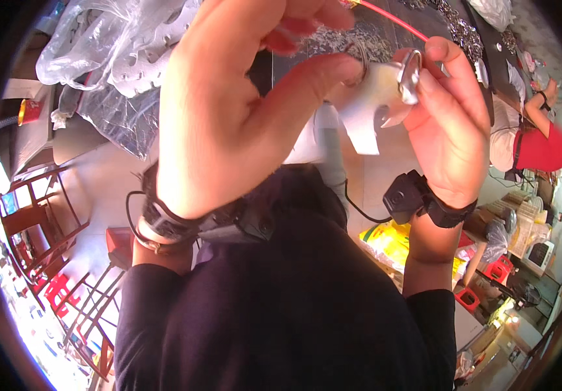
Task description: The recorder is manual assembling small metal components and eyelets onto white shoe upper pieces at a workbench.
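My left hand [216,117] reaches across the upper middle, thumb stretched toward a thin metal ring [363,62] and its other fingers curled above. My right hand [447,124] is closed, thumb and fingers pinching a shiny silver metal clasp [409,78]. Between the hands is a pale, blurred piece [375,85] that seems joined to the ring and clasp; its kind is unclear. Below it shows a white piece with a notched edge [361,130]. A thin red rod [395,18] slants behind my right fingertips.
A dark worktable [353,42] lies beyond my hands, with heaped metal chains [460,29] at its right. Clear plastic bags [108,45] fill the upper left. Wooden chairs [30,228] stand left. A person in red [545,148] works at right, near cartons [516,228]. A yellow bag [385,242] lies below.
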